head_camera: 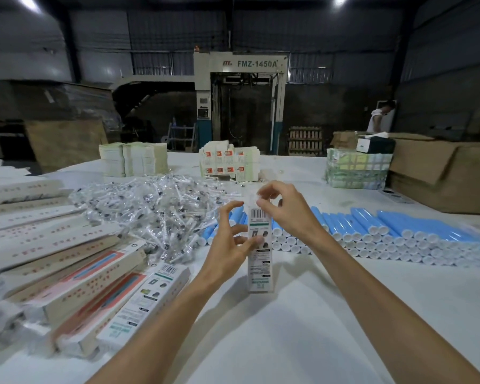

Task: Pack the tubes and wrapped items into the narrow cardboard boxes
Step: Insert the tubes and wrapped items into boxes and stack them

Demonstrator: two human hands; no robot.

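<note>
As left hand (pixel 230 245) holds upright box (pixel 259 270), right hand (pixel 286 206) pinching top

dim overall | two ceiling lamps (pixel 28 2) glare | white table (pixel 302 322) brightly lit | edges bowed | background murky, perhaps unfocused

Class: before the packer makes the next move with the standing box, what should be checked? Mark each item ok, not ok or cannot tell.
1. Upright box stands on the table: ok.
2. Left hand grips the box's middle: ok.
3. Right hand pinches the box's top end: ok.
4. Tube and wrapped item already inside: cannot tell.
5. Blue tubes stacked just behind the box: ok.
6. Pile of wrapped items lies to the left: ok.
</note>
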